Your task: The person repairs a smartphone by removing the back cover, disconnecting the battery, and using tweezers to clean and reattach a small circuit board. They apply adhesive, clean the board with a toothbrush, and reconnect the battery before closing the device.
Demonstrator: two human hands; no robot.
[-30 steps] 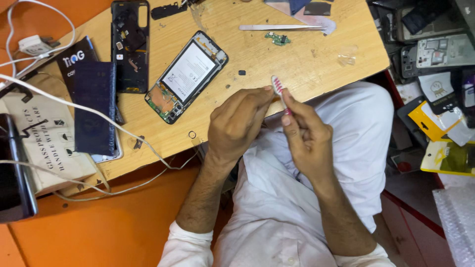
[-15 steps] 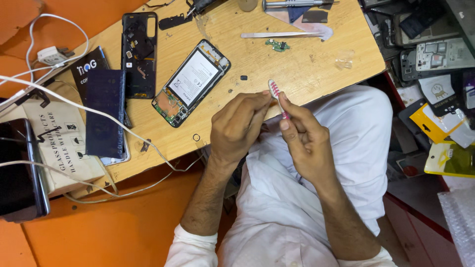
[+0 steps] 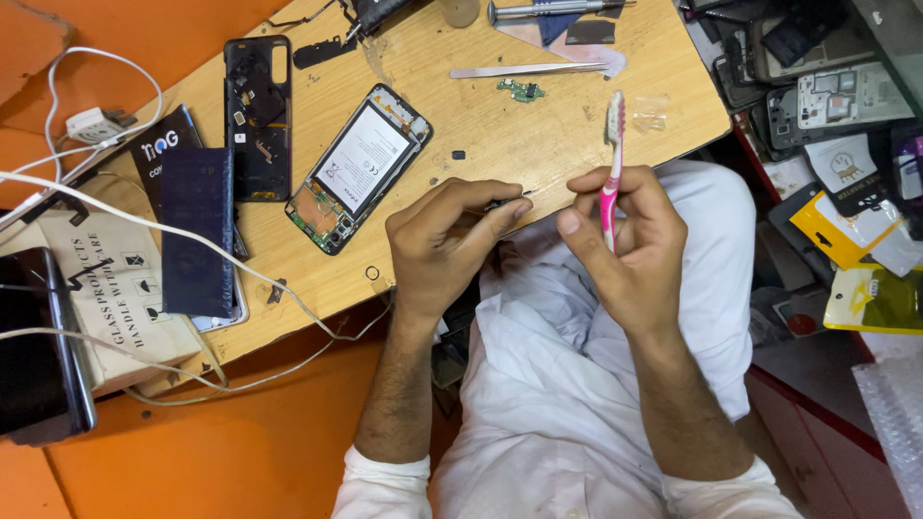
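My right hand point(image 3: 630, 245) grips a pink and white toothbrush point(image 3: 611, 159) by its handle, bristle head pointing up. My left hand point(image 3: 447, 240) pinches a small dark part point(image 3: 508, 202) between thumb and fingers, just left of the brush. Both hands hover over the front edge of a wooden table point(image 3: 538, 135), above my white-clothed lap. An opened phone point(image 3: 358, 168) with its battery showing lies on the table to the left of my left hand.
A black back cover point(image 3: 256, 115) lies beyond the opened phone, beside a dark phone point(image 3: 197, 231) and a cardboard box point(image 3: 115, 298). White cables point(image 3: 144, 221) cross the table's left side. Tweezers point(image 3: 529, 70), a small green board point(image 3: 520, 91) and a screwdriver point(image 3: 553, 10) lie at the back. Phone parts fill the right.
My hands have drawn apart. The right hand lifted the toothbrush away from the part and turned it upright, while the left hand keeps pinching the small part.
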